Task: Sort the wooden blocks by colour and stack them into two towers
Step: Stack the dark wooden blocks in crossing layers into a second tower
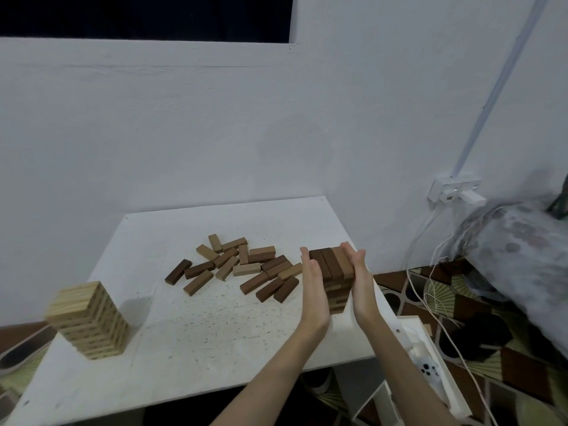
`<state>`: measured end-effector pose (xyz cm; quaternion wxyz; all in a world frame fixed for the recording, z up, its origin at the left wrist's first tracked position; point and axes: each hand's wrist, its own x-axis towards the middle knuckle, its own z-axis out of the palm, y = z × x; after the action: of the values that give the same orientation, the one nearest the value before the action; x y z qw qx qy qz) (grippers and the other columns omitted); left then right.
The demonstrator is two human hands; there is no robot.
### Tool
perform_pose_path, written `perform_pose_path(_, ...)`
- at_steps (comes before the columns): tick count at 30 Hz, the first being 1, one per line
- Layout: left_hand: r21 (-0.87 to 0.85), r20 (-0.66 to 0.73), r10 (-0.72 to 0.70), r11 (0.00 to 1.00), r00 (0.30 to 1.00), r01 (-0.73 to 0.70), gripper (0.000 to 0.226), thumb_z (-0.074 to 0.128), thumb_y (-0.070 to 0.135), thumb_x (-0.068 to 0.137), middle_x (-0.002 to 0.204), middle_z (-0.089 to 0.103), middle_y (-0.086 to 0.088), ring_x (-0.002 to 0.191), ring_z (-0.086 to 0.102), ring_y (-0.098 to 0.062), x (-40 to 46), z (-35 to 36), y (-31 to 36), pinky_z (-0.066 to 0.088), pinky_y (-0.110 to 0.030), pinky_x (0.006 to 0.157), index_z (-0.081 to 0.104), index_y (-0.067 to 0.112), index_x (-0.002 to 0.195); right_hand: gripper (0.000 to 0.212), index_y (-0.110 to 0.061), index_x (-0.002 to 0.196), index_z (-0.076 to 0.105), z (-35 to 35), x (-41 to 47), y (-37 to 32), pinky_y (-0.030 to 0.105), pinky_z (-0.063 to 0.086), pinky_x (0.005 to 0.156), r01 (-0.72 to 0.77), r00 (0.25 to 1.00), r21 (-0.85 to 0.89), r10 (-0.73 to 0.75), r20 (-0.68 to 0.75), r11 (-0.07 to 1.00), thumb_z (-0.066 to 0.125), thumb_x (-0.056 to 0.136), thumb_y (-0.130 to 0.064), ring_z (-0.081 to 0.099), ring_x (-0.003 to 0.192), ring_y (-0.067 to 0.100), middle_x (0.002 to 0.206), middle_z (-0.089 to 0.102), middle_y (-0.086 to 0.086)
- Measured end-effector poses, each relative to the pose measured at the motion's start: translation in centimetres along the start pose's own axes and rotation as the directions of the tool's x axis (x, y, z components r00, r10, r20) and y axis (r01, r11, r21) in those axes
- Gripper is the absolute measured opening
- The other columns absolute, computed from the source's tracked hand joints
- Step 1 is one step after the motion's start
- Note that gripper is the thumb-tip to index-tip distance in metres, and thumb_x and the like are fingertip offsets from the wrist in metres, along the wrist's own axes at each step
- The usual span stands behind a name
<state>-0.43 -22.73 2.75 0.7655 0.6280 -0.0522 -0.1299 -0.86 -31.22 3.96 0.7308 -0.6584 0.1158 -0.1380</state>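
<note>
- White table (pixel 190 339) set against a pale wall; patterned floor to my right.
- Dark tower (pixel 336 278) stands near the table's right edge. My left hand (pixel 313 290) and right hand (pixel 361 282) press flat against opposite sides, fingers straight, gripping nothing: this squares the layers.
- Light tower (pixel 89 321) stands well apart at the left, keeping the colours separate.
- Loose blocks (pixel 236 264) lie between the towers, not yet stacked.

A white table (pixel 190 333) stands against a white wall (pixel 215 118), dark window (pixel 144 15) upper left, patterned floor (pixel 461 302) lower right.
</note>
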Motion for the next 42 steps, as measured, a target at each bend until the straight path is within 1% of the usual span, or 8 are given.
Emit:
perform_pose_path(2, 0.000, -0.009, 0.018, 1.000, 1.000, -0.018, 0.105, 0.031, 0.094, 0.063, 0.157, 0.020, 0.006, 0.143, 0.020, -0.011, -0.5, 0.3, 0.7, 0.019, -0.042, 0.119, 0.008, 0.039, 0.150, 0.073, -0.021, 0.142, 0.044, 0.1, -0.1, -0.1, 0.013, 0.051, 0.077, 0.003, 1.000, 0.006, -0.003, -0.019, 1.000, 0.027, 0.083, -0.061, 0.056, 0.112, 0.008, 0.133, 0.055, 0.001)
perform_pose_path(7, 0.012, -0.009, 0.042, 0.999, 0.999, -0.042, 0.118, 0.031, 0.098, 0.054, 0.158, 0.004, 0.011, 0.145, 0.009, -0.006, -0.5, 0.9, 0.7, 0.013, -0.038, 0.120, -0.005, 0.036, 0.149, 0.075, -0.021, 0.142, 0.044, 0.1, -0.2, 0.1, 0.041, 0.036, 0.111, 0.002, 1.000, -0.007, -0.002, -0.027, 1.000, 0.028, 0.083, -0.064, 0.047, 0.130, 0.019, 0.141, 0.050, 0.003)
perform_pose_path(12, 0.035, -0.012, 0.124, 0.992, 0.992, -0.124, 0.073, 0.021, 0.070, 0.087, 0.158, -0.007, 0.012, 0.146, 0.000, -0.006, -0.2, 0.4, 1.4, 0.006, -0.038, 0.121, -0.011, 0.038, 0.145, 0.076, -0.020, 0.143, 0.039, -0.9, 0.3, -0.7, 0.028, 0.027, 0.112, 0.031, 0.999, -0.045, -0.030, 0.025, 0.998, 0.029, 0.085, -0.069, 0.036, 0.137, 0.013, 0.148, 0.041, -0.001)
perform_pose_path(14, 0.097, -0.014, 0.172, 0.981, 0.985, -0.169, 0.070, 0.024, 0.059, 0.094, 0.157, -0.006, 0.013, 0.145, -0.002, -0.004, 0.5, -1.0, 2.8, 0.003, -0.033, 0.120, -0.008, 0.029, 0.149, 0.048, -0.026, 0.137, 0.041, -2.3, 1.3, -1.9, 0.026, 0.024, 0.111, 0.087, 0.995, -0.133, -0.079, 0.060, 0.987, 0.042, 0.095, -0.049, 0.033, 0.139, 0.012, 0.148, 0.040, -0.002)
perform_pose_path(16, 0.212, 0.022, 0.168, 0.963, 0.986, -0.169, 0.069, 0.040, 0.046, 0.096, 0.158, 0.005, 0.012, 0.145, 0.006, -0.006, 1.4, -2.8, 4.8, 0.010, -0.029, 0.117, 0.004, 0.024, 0.151, 0.049, -0.026, 0.139, 0.037, -4.1, 2.4, -3.8, 0.026, 0.025, 0.111, 0.130, 0.982, -0.261, -0.088, 0.167, 0.957, 0.056, 0.094, -0.021, 0.036, 0.135, 0.009, 0.146, 0.042, -0.003)
perform_pose_path(20, 0.663, 0.262, 0.046, 0.717, 0.964, -0.214, 0.095, 0.076, 0.041, 0.075, 0.154, 0.023, 0.008, 0.140, 0.022, -0.010, 3.1, -5.6, 7.6, 0.026, -0.031, 0.112, 0.018, 0.021, 0.149, 0.100, -0.041, 0.146, 0.016, -5.9, 4.5, -7.4, 0.024, 0.026, 0.104, 0.253, 0.890, -0.739, 0.148, 0.430, 0.624, 0.082, 0.072, -0.022, 0.034, 0.135, 0.010, 0.144, 0.039, -0.015)
perform_pose_path(25, 0.826, 0.376, -0.100, 0.487, 0.921, -0.284, 0.119, 0.088, 0.036, 0.059, 0.150, 0.030, 0.000, 0.137, 0.029, -0.017, 4.2, -4.8, 7.4, 0.031, -0.031, 0.108, 0.011, 0.017, 0.149, 0.121, -0.036, 0.150, 0.006, -4.0, 5.5, -8.1, 0.024, 0.031, 0.104, 0.370, 0.821, -0.850, 0.297, 0.488, 0.374, 0.089, 0.062, -0.022, 0.032, 0.136, 0.013, 0.147, 0.036, -0.010)
perform_pose_path(42, 0.838, 0.319, -0.081, 0.489, 0.944, -0.241, 0.118, 0.087, 0.029, 0.062, 0.133, 0.049, -0.009, 0.124, 0.046, -0.024, 4.7, -4.4, 6.4, 0.039, -0.029, 0.095, 0.008, 0.011, 0.147, 0.118, -0.032, 0.150, 0.008, -2.2, 5.7, -7.3, 0.027, 0.039, 0.100, 0.421, 0.793, -0.828, 0.293, 0.534, 0.369, 0.087, 0.064, -0.016, 0.045, 0.122, 0.017, 0.130, 0.046, -0.005)
